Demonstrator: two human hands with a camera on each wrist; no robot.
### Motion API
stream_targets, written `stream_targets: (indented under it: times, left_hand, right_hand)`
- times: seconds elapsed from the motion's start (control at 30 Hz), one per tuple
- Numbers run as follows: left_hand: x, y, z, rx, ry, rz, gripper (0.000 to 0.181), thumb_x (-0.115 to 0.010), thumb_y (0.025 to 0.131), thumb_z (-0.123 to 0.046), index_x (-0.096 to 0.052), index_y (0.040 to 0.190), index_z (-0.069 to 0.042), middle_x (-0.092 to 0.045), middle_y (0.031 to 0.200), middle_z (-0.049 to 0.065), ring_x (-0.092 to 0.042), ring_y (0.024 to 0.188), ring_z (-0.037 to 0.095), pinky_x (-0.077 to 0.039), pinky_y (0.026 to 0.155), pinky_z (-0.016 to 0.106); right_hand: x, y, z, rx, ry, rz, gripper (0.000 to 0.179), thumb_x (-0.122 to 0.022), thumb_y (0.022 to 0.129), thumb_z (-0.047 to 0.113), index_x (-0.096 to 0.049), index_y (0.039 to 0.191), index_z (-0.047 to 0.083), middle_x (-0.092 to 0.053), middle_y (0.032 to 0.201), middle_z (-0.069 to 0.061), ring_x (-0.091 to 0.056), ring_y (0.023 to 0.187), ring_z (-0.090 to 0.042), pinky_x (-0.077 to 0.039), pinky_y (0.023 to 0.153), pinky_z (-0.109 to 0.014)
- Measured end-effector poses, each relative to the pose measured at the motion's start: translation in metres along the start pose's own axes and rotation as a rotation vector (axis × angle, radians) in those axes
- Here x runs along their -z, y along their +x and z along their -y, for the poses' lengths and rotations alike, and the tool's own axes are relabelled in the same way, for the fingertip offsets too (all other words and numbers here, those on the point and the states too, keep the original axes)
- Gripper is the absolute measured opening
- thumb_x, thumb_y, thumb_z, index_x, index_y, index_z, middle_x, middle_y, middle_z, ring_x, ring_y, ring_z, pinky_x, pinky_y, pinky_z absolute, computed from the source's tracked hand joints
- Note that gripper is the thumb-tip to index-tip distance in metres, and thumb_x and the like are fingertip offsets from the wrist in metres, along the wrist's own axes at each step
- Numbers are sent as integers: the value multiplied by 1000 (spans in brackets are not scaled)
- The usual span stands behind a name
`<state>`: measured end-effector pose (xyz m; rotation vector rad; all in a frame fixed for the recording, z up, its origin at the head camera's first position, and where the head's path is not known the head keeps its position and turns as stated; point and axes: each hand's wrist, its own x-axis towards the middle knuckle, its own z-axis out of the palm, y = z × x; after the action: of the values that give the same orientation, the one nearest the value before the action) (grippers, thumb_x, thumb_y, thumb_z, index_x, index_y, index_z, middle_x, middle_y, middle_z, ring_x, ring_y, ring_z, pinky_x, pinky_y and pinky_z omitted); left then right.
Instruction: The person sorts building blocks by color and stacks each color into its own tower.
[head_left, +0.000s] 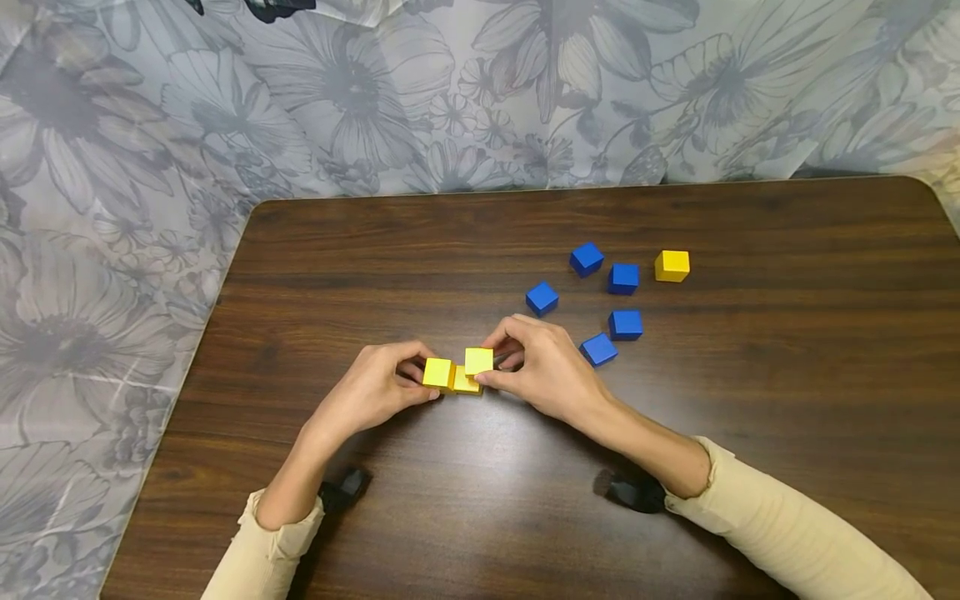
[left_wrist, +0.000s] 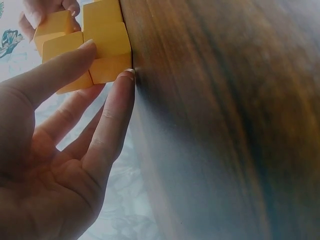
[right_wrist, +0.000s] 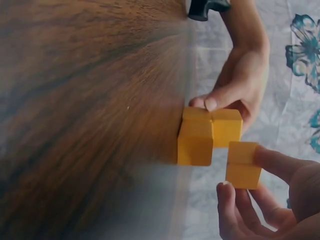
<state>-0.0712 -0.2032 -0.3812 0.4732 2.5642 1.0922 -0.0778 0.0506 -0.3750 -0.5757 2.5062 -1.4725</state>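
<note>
My left hand [head_left: 375,383] grips a yellow cube [head_left: 437,372] between thumb and fingers. In the left wrist view that cube sits on a lower yellow cube [left_wrist: 107,42], with one fingertip close to the lower cube's bottom edge. Beside the stack another yellow cube [right_wrist: 195,147] rests on the table. My right hand [head_left: 551,367] pinches a further yellow cube [right_wrist: 243,172] by its sides. This cube is held up above the table-level cube, and a gap shows between them in the right wrist view.
Several blue cubes [head_left: 623,279] lie scattered on the brown wooden table [head_left: 337,275], beyond and to the right of my right hand. A lone yellow cube [head_left: 672,267] lies farther right. Floral cloth [head_left: 360,100] hangs behind the table's back edge.
</note>
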Motion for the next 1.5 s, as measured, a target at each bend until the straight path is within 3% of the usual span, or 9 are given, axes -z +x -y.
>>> stream_targets:
  times: [0.37, 0.87, 1.5]
  left_hand:
    - [1, 1, 1, 3, -27, 13, 27, -85, 78, -7, -71, 100, -14, -71, 94, 0, -68, 83, 11, -58, 72, 22]
    - [0, 1, 2, -3, 2, -1, 28, -86, 77, -7, -71, 100, -13, -71, 92, 0, -68, 82, 11, -57, 71, 22]
    - [-3, 0, -2, -54, 39, -12, 31, -85, 78, -6, -71, 105, -9, -71, 94, 2, -68, 82, 11, -58, 71, 22]
  right_hand:
    - [-11, 6, 2, 12, -52, 20, 31, -90, 74, 19, -68, 95, 12, -68, 94, 3, -68, 81, -10, -56, 69, -21]
    - [-19, 7, 0, 21, -56, 31, 31, -91, 73, 19, -67, 93, 14, -69, 93, 4, -69, 85, -13, -55, 68, -24]
    - [-21, 4, 0, 33, 31, 60, 37, -90, 71, 8, -67, 99, 6, -68, 98, -5, -69, 89, -16, -58, 72, -21]
